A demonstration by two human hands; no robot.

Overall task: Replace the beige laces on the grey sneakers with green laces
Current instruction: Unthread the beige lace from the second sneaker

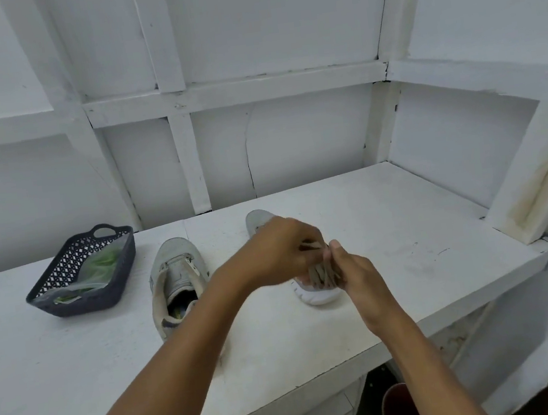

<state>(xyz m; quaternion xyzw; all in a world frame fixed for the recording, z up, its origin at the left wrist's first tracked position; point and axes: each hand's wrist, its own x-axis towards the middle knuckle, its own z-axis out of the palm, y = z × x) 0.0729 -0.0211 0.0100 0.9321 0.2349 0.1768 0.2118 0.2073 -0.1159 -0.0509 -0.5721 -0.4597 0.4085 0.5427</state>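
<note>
Basket: a dark basket with holes in its sides is sitting on the left part of the shelf, close to the back edge.
Green laces: they are lying inside the basket, in a clear plastic bag.
First sneaker: a grey shoe is sitting just to the right of the basket, about halfway between the back edge and the front edge. Its toe is pointing at the back edge. Its lace holes are showing no lace, and its tongue is lying open.
Left hand: it is reaching across above the shelf. Its fingers are curling down onto the top of the beige laces and pinching them. The hand is looking a bit blurry.
Beige laces: they are hanging as a folded bunch between the two hands, over the heel end of the second sneaker.
Right hand: it is gripping the bunch from the right side, with its thumb pointing up beside the left fingers.
Second sneaker: it is sitting in the middle of the shelf, toe pointing at the back edge. The hands are hiding most of it, so only the grey toe and the white heel sole are showing.
Brown pot: it is standing below the front edge, down on the right.
</note>
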